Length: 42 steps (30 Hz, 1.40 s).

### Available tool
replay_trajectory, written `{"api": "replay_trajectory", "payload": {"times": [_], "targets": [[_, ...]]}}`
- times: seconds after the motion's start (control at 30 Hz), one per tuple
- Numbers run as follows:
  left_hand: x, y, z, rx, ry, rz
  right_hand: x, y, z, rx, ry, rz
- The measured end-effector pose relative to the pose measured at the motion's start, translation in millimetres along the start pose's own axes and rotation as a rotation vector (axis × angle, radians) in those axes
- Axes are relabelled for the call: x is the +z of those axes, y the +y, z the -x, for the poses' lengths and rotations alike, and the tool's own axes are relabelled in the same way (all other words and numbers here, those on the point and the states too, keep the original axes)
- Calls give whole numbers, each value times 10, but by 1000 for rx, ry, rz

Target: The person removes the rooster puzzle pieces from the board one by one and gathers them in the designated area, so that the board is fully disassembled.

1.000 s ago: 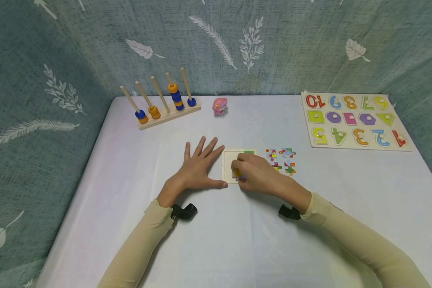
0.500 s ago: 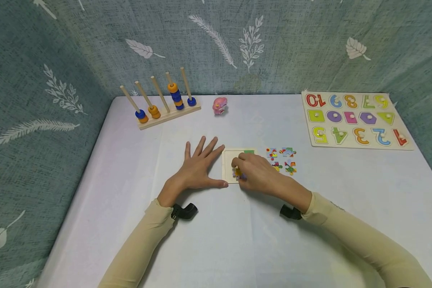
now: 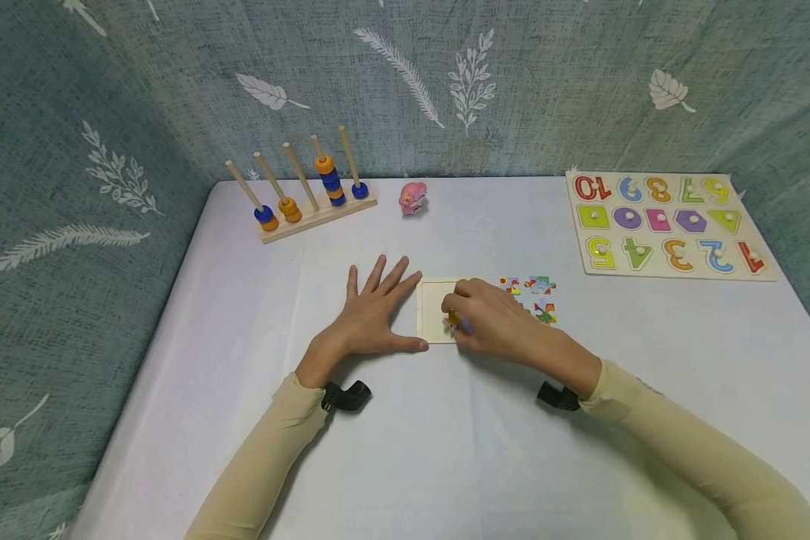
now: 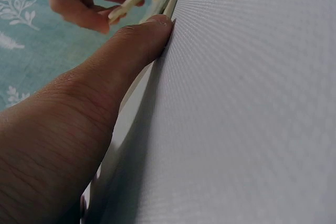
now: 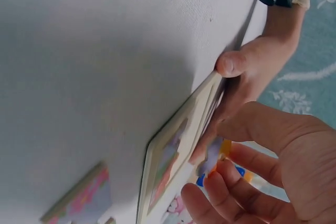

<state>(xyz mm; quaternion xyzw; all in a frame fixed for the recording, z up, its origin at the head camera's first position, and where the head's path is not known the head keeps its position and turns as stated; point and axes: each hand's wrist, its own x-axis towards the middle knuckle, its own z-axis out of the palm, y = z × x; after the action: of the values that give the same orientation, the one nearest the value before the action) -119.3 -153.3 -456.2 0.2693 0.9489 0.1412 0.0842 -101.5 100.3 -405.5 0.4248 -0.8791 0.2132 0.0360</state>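
Note:
My left hand [image 3: 371,319] lies with fingers spread at the left side of a small wooden puzzle tray [image 3: 429,304]. Its index fingertip and thumb touch the tray's left corners. Above the tray, the thumb and fingers of my right hand [image 3: 493,319] pinch a jigsaw piece [image 5: 211,157], purple and yellow on its printed face. In the left wrist view, the pale edge of that piece [image 4: 126,8] shows between the right fingers, apart from the tray. Fitted pieces [image 5: 169,163] lie in the tray's right part, which my right hand hides in the head view.
Several loose jigsaw pieces [image 3: 540,285] lie right of the tray, partly behind my right hand. Farther back stand a peg stacker [image 3: 320,214] with blue and orange beads and a pink toy [image 3: 412,199]. A number-and-shape board [image 3: 668,225] lies at the back right.
My right hand has moved slightly right and up off the tray with the jigsaw piece between its fingers. It now covers the green patch at the tray's far right. My left hand has stayed still.

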Motion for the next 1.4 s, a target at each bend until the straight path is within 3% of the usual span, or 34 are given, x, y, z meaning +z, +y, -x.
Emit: {"api": "replay_trajectory", "payload": {"times": [0.27, 0.63, 1.4], "targets": [[-1, 5, 1, 1, 0, 4, -122, 48, 106, 24, 51, -1], [2, -9, -7, -11, -12, 8, -284, 124, 254, 88, -15, 31], [-3, 10, -15, -10, -14, 13, -589, 285, 667, 182, -1, 98]]}}
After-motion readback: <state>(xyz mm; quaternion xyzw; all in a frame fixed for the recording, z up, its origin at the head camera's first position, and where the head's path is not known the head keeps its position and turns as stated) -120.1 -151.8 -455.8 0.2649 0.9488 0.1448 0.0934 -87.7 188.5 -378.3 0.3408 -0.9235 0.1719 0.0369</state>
